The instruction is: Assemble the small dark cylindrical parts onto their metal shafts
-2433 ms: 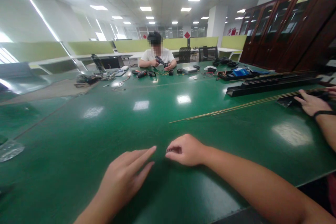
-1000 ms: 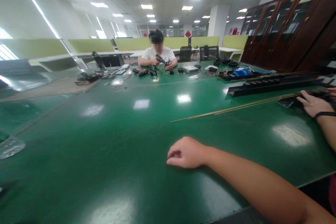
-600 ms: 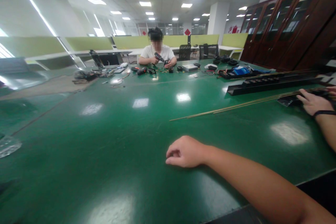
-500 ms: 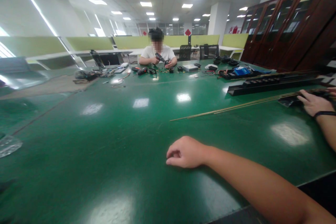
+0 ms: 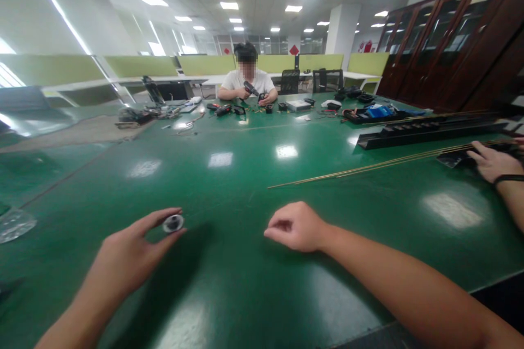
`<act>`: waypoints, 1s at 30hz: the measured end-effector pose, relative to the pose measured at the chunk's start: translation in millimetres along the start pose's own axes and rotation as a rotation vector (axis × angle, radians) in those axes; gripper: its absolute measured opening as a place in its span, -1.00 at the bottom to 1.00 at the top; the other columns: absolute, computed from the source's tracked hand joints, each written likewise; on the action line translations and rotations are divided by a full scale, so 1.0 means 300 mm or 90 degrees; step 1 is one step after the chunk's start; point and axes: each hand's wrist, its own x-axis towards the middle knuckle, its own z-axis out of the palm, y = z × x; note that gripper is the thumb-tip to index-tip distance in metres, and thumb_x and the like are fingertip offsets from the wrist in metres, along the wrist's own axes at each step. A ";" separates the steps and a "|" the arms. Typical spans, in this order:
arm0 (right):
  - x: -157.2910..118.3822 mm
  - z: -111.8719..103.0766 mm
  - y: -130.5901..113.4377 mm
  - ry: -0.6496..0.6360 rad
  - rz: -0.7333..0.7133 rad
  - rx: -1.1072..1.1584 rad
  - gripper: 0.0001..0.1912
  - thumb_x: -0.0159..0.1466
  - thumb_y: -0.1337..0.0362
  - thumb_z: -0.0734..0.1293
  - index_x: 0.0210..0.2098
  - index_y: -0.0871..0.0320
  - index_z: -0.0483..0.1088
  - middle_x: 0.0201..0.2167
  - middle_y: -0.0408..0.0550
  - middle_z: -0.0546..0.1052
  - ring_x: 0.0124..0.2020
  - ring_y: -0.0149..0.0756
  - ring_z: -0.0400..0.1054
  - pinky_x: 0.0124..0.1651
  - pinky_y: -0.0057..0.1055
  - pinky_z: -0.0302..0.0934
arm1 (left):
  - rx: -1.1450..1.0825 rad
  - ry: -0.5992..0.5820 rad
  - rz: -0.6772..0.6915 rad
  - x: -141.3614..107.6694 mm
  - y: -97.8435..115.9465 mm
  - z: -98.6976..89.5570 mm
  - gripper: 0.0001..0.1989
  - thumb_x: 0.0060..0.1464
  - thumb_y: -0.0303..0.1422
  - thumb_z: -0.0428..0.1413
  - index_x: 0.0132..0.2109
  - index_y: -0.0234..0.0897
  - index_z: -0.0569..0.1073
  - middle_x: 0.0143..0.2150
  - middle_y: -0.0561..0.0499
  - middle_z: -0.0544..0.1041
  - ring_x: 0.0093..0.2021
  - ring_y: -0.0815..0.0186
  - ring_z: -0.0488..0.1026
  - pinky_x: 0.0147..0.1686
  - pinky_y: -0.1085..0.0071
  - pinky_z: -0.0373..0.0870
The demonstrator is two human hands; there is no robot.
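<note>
From the lower left my left hand (image 5: 131, 253) reaches in above the green table (image 5: 229, 294). Its thumb and fingertips pinch a small round piece (image 5: 173, 223) with a clear or whitish rim and a dark centre. My right hand (image 5: 297, 226) is held low over the tabletop, to the right of that piece and apart from it. The right fingers are curled in toward the thumb; whatever may be inside them is hidden. Beyond this hand, the ends of several thin brass-coloured rods (image 5: 347, 170) stretch along the table.
At the right edge another person's hand (image 5: 493, 162) rests by the rods. Behind it lies a long black channel (image 5: 409, 138). Across the table a person (image 5: 248, 82) holds a power drill (image 5: 251, 88). A clear plastic piece (image 5: 16, 224) sits at far left.
My left hand has come into view from the lower left with the small round piece in its fingers. My right hand has risen slightly and stays curled.
</note>
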 end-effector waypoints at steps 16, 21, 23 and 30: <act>0.006 0.023 0.036 0.024 0.111 -0.029 -0.53 0.11 0.41 0.38 0.03 0.11 0.36 -0.20 -0.09 0.48 -0.26 -0.32 0.39 -0.12 -0.36 0.29 | -0.342 -0.220 0.339 0.044 0.245 0.306 -0.73 0.17 -0.37 0.16 0.02 -0.08 0.51 -0.04 0.02 0.53 -0.06 0.31 0.47 -0.02 0.39 0.40; 0.006 0.022 0.020 -0.002 0.087 -0.037 -0.63 0.12 0.35 0.41 -0.06 0.12 0.41 -0.18 -0.06 0.50 -0.19 -0.26 0.40 -0.08 -0.34 0.28 | -0.317 -0.184 0.332 0.039 0.250 0.306 -0.63 0.15 -0.33 0.19 0.11 -0.08 0.44 -0.02 0.02 0.54 -0.05 0.29 0.48 0.00 0.37 0.40; 0.007 0.020 0.018 -0.007 0.079 -0.042 -0.66 0.13 0.33 0.42 -0.08 0.13 0.43 -0.18 -0.05 0.51 -0.17 -0.24 0.41 -0.07 -0.33 0.28 | -0.308 -0.170 0.302 0.030 0.253 0.310 -0.60 0.10 -0.34 0.22 0.10 -0.11 0.42 -0.03 0.03 0.55 -0.07 0.28 0.50 0.00 0.36 0.40; 0.007 0.015 0.012 -0.004 0.080 -0.037 -0.70 0.15 0.29 0.42 -0.10 0.14 0.45 -0.20 -0.05 0.53 -0.19 -0.25 0.42 -0.08 -0.34 0.28 | -0.310 -0.160 0.276 0.018 0.262 0.296 -0.79 0.11 -0.32 0.20 -0.08 -0.15 0.47 -0.15 0.07 0.55 -0.17 0.31 0.50 -0.12 0.40 0.42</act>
